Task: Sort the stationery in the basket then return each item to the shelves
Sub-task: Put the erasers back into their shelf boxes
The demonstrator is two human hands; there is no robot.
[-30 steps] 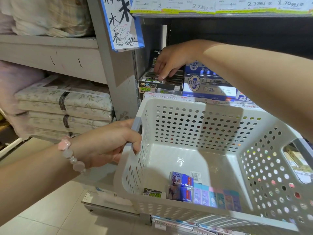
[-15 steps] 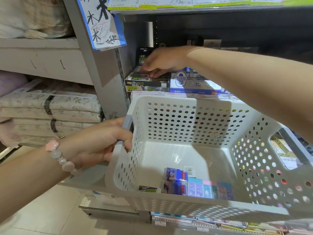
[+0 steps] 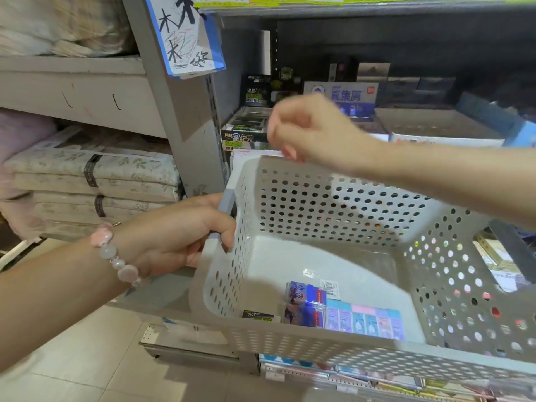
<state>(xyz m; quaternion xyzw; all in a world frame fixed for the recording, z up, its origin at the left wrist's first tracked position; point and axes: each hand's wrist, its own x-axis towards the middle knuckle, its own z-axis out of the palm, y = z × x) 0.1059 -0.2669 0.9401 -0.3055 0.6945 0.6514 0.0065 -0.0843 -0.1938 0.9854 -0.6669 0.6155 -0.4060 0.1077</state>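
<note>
My left hand (image 3: 179,236) grips the grey side handle of a white perforated basket (image 3: 333,198). On the basket floor lie two blue eraser packs (image 3: 306,294), a strip of pastel erasers (image 3: 365,320) and a small black-and-green pack (image 3: 258,314). My right hand (image 3: 310,132) hovers above the basket's far rim, fingers loosely curled and blurred, with nothing seen in it. Behind it on the shelf stand a black-and-green eraser display box (image 3: 246,132) and a blue-and-white box (image 3: 348,97).
A grey shelf upright (image 3: 185,111) carries a blue-edged scribble pad (image 3: 188,36). Folded floral bedding (image 3: 95,175) is stacked on the left shelves. More boxed goods fill the right of the shelf (image 3: 441,126). Lower shelf rails (image 3: 348,375) run beneath the basket.
My right hand has drawn back from the black-and-green display box on the shelf and now hangs over the basket's far rim. The left hand keeps hold of the handle.
</note>
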